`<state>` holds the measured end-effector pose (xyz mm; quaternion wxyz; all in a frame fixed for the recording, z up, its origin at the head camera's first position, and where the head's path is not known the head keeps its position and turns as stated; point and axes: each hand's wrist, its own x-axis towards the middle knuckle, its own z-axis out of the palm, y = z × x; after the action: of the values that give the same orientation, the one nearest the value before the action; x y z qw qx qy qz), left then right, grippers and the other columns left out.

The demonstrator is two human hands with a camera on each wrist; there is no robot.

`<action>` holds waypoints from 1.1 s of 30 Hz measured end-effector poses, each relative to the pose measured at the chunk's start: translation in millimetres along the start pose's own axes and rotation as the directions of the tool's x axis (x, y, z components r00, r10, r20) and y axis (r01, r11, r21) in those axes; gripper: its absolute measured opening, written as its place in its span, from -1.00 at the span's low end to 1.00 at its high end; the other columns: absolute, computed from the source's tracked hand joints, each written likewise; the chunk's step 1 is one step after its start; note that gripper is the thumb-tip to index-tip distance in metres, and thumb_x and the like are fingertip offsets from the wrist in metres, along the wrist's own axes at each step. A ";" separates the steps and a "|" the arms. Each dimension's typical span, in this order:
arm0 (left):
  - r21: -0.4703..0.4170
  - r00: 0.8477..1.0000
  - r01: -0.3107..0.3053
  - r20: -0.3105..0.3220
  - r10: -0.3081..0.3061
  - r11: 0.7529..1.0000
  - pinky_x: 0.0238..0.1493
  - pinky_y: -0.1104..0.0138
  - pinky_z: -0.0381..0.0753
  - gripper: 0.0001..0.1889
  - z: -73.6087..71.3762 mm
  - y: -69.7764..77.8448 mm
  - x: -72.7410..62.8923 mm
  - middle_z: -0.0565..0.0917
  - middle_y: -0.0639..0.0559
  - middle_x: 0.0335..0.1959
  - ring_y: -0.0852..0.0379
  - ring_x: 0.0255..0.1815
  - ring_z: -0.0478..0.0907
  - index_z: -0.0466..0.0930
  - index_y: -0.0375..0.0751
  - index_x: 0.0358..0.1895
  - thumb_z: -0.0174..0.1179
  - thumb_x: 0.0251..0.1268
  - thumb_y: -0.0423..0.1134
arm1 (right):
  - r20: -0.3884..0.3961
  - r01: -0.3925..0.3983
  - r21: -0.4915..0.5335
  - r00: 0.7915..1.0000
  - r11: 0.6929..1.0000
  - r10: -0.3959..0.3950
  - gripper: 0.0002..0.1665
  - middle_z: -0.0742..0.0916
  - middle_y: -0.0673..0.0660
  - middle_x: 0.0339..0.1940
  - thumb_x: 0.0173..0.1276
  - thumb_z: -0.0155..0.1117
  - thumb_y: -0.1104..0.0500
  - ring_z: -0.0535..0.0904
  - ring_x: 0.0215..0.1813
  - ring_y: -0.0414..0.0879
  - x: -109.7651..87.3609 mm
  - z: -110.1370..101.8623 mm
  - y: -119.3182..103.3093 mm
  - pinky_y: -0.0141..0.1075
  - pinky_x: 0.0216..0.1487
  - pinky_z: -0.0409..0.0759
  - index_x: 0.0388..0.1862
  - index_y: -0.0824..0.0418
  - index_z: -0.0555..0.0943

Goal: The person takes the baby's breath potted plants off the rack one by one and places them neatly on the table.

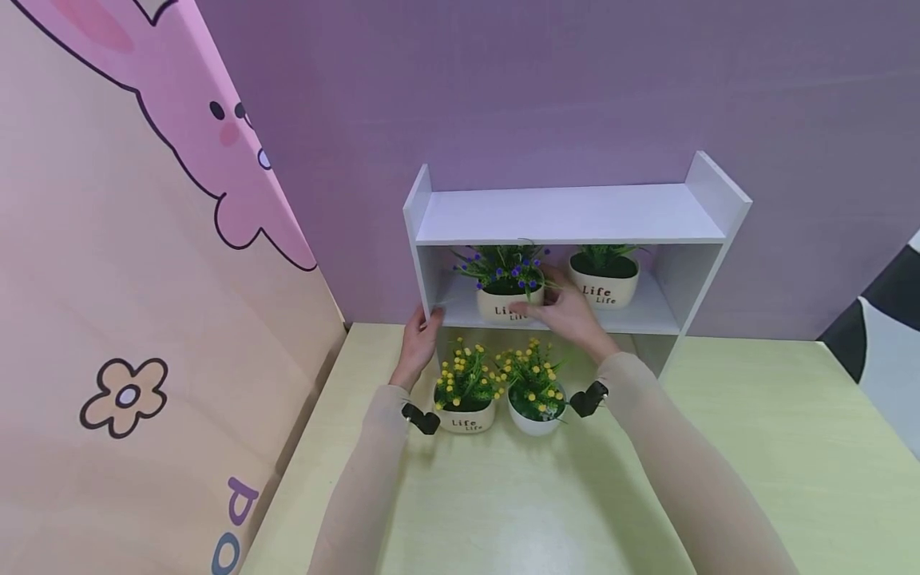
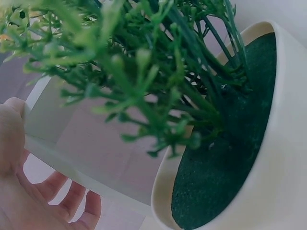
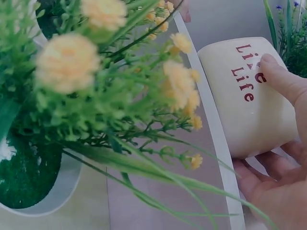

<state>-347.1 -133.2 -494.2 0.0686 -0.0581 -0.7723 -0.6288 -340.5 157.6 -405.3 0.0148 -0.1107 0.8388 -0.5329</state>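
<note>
My right hand (image 1: 575, 315) grips a cream pot (image 1: 491, 303) of purple flowers at its right end, on the middle board of a white shelf unit (image 1: 568, 216). The thumb lies across the pot's "Life" lettering in the right wrist view, the other fingers round its end. My left hand (image 1: 417, 350) holds the shelf's left side panel, thumb near the front edge; in the left wrist view its fingers (image 2: 72, 196) show past the panel. Another cream pot (image 1: 607, 291) of green leaves stands to the right on the same board.
Two pots of yellow flowers, one cream (image 1: 467, 421) and one white (image 1: 535, 425), stand on the pale table (image 1: 474, 511) in front of the shelf's lower part, between my forearms. A purple wall (image 1: 546, 88) rises behind; a cartoon-printed wall (image 1: 144, 263) runs along the left.
</note>
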 end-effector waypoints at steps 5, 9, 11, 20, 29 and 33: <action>-0.016 1.000 0.006 -0.005 -0.006 1.000 0.49 -0.27 0.44 -0.40 0.3 -3.0 -1.2 0.46 -0.21 0.57 -0.30 0.54 0.44 0.28 0.09 0.68 0.04 0.72 0.09 | -0.017 0.001 -0.036 1.000 0.999 -0.001 0.31 0.33 0.37 0.70 0.32 0.60 -0.20 0.39 0.61 0.37 -3.4 1.0 2.6 0.17 0.48 0.53 0.81 0.04 0.00; -0.030 1.000 0.008 -0.004 -0.008 1.000 0.48 -0.29 0.44 -0.40 0.2 -2.9 -1.3 0.46 -0.23 0.55 -0.31 0.54 0.44 0.29 0.08 0.68 0.07 0.71 0.08 | -0.025 -0.017 -0.051 1.000 0.999 0.016 0.33 0.39 0.42 0.65 0.31 0.59 -0.25 0.41 0.60 0.35 -6.2 0.5 3.3 0.17 0.47 0.54 0.81 0.02 0.01; -0.036 1.000 0.007 -0.006 -0.008 0.999 0.48 -0.30 0.43 -0.40 0.4 -2.4 -1.0 0.46 -0.25 0.55 -0.32 0.54 0.44 0.28 0.05 0.68 0.07 0.72 0.05 | -0.024 -0.018 -0.046 1.000 0.999 0.017 0.32 0.39 0.44 0.64 0.31 0.60 -0.23 0.41 0.60 0.36 -7.6 0.1 3.2 0.17 0.47 0.54 0.81 0.04 0.01; -0.015 1.000 0.023 -0.020 -0.024 1.000 0.50 -0.28 0.42 -0.41 1.1 1.4 -0.8 0.44 -0.30 0.56 -0.34 0.53 0.44 0.24 -0.02 0.70 0.01 0.75 -0.01 | -0.004 -0.023 -0.033 1.000 0.999 0.022 0.35 0.42 0.44 0.62 0.30 0.60 -0.24 0.42 0.59 0.35 -12.7 -3.3 4.6 0.15 0.47 0.54 0.81 0.07 -0.02; -0.023 1.000 0.009 -0.007 -0.009 1.000 0.49 -0.26 0.44 -0.40 0.7 0.9 0.4 0.48 -0.25 0.54 -0.30 0.51 0.47 0.26 0.08 0.69 0.03 0.73 0.06 | 0.006 -0.010 -0.027 1.000 1.000 0.011 0.32 0.31 0.41 0.70 0.35 0.59 -0.15 0.35 0.62 0.40 -21.0 -8.9 3.6 0.17 0.53 0.47 0.82 0.09 -0.04; -0.020 1.000 0.005 -0.003 -0.005 1.000 0.50 -0.27 0.43 -0.40 0.9 1.9 -0.9 0.47 -0.26 0.54 -0.31 0.52 0.47 0.25 0.05 0.69 0.02 0.74 0.05 | 0.004 0.000 -0.034 1.000 0.999 0.000 0.29 0.25 0.33 0.75 0.38 0.57 -0.14 0.36 0.62 0.40 -23.8 -9.7 4.4 0.16 0.54 0.46 0.81 0.11 -0.03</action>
<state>-346.0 -132.0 -492.8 0.0677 -0.0559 -0.7659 -0.6369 -319.4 172.9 -407.3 0.0145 -0.1119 0.8478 -0.5182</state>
